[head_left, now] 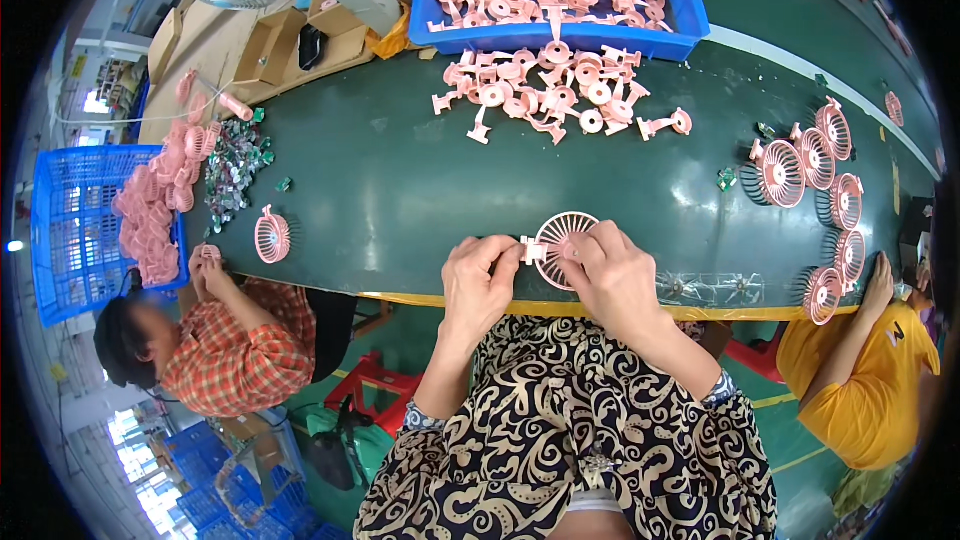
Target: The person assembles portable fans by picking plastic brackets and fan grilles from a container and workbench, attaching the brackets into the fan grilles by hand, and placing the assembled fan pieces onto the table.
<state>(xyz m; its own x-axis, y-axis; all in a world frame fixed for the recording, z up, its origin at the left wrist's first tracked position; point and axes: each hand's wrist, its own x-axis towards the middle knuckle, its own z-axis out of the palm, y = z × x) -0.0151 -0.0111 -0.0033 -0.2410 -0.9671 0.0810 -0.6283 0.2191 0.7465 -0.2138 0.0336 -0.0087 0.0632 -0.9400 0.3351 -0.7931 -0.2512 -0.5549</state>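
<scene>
A round pink fan guard (552,275) with radial ribs rests at the near edge of the green table, in front of me. At its left side sits a small pale-pink bracket (535,251), which my left hand (476,285) pinches between thumb and fingertips. My right hand (622,275) is closed over the guard's right half, its fingers reaching to the middle. Those fingers hide part of the guard and whatever small piece may be under them.
A blue tray (560,37) heaped with pink brackets stands at the far side, with a loose pile of brackets (560,90) before it. Pink guards (781,173) stand at the right. Green circuit boards (235,160) lie left, near a blue crate (85,165). Co-workers sit at both sides.
</scene>
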